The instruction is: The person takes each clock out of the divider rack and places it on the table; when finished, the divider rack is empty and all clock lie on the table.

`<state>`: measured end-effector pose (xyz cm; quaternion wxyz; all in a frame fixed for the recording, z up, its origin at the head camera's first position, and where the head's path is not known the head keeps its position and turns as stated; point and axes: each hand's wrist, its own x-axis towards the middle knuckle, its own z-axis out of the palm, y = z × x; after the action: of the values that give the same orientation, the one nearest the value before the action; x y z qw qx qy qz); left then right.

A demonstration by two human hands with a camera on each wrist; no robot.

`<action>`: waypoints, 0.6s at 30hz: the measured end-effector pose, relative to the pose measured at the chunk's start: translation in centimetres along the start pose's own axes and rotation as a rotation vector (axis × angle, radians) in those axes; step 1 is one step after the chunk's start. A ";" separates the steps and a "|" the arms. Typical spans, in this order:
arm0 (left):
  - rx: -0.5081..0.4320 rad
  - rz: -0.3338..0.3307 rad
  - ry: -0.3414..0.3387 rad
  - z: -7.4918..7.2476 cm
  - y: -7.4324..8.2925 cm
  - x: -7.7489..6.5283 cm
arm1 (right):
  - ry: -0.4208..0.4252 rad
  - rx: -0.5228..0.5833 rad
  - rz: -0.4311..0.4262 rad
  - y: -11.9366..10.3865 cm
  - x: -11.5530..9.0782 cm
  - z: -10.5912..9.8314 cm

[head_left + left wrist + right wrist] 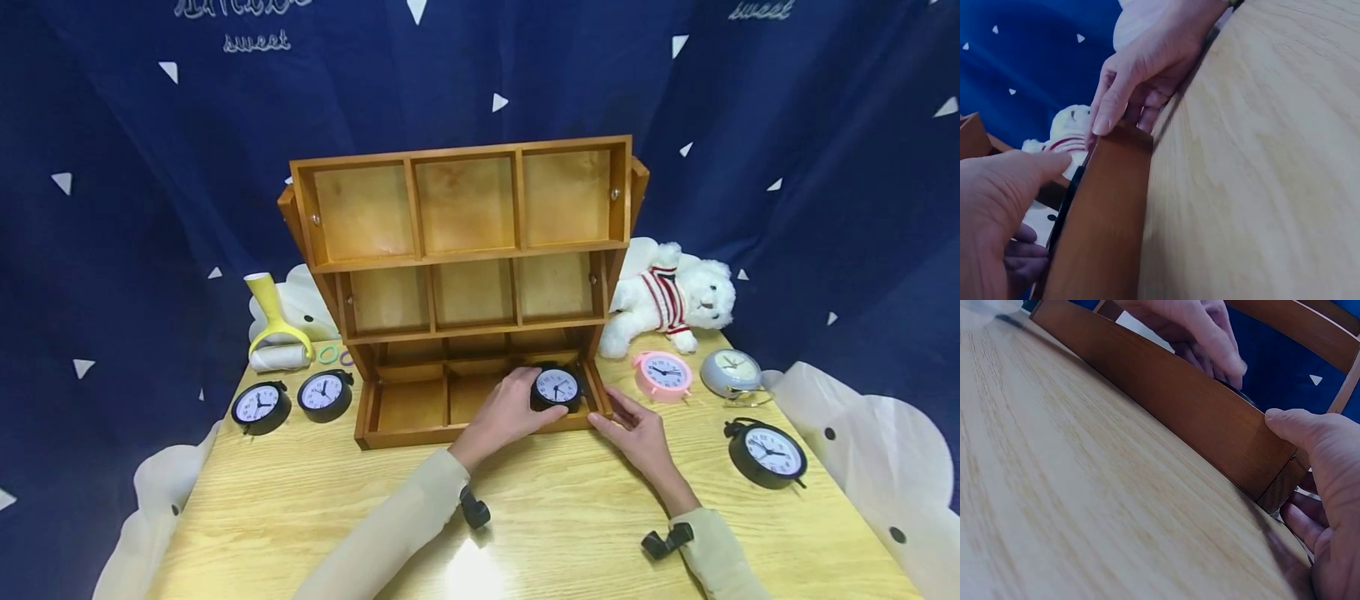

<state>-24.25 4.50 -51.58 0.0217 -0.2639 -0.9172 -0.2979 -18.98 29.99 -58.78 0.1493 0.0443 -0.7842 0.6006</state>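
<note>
My left hand [506, 414] holds a black alarm clock [557, 389] with a white dial, its thumb at the lower edge and its fingers at the left side. The clock sits in the right compartment of the bottom tier of a wooden tiered storage box [408, 435]. At that tier's front right corner, my right hand [637, 437] grips the wood, thumb on top of the rim and fingers along the outer side. The right wrist view shows this thumb [1294, 425] on the front board [1166, 400]. Only a dark edge of the clock [1066, 209] shows in the left wrist view.
Two black alarm clocks [261, 407] and a yellow-handled lint roller [279, 329] stand left of the box. To the right are a pink clock [663, 375], a grey-blue clock [730, 372], another black clock [767, 452] and a white teddy bear [667, 300]. Navy curtain [480, 75] hangs behind.
</note>
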 end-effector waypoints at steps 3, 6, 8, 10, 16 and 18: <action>0.036 -0.026 -0.038 0.1 0.6 0.6 | -0.001 -0.013 0.000 0.0 0.0 0.0; 0.079 -0.048 -0.054 0.1 1.2 1.3 | 0.004 -0.019 0.000 -0.1 0.0 -0.2; 0.107 -0.058 -0.053 0.1 1.5 1.8 | 0.010 -0.018 0.000 -0.2 0.1 -0.2; 0.127 -0.069 -0.051 0.1 1.7 2.2 | 0.011 -0.008 -0.001 -0.1 0.1 -0.2; 0.122 -0.148 -0.070 0.4 2.0 2.9 | -0.013 0.002 -0.005 0.2 0.1 -0.1; 0.112 -0.170 -0.069 0.5 2.0 3.1 | -0.014 -0.001 -0.011 0.2 0.1 -0.1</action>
<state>-25.80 7.61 -50.31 -0.0207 -0.1938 -0.9516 -0.2375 -19.13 30.16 -58.92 0.1471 0.0526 -0.7853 0.5991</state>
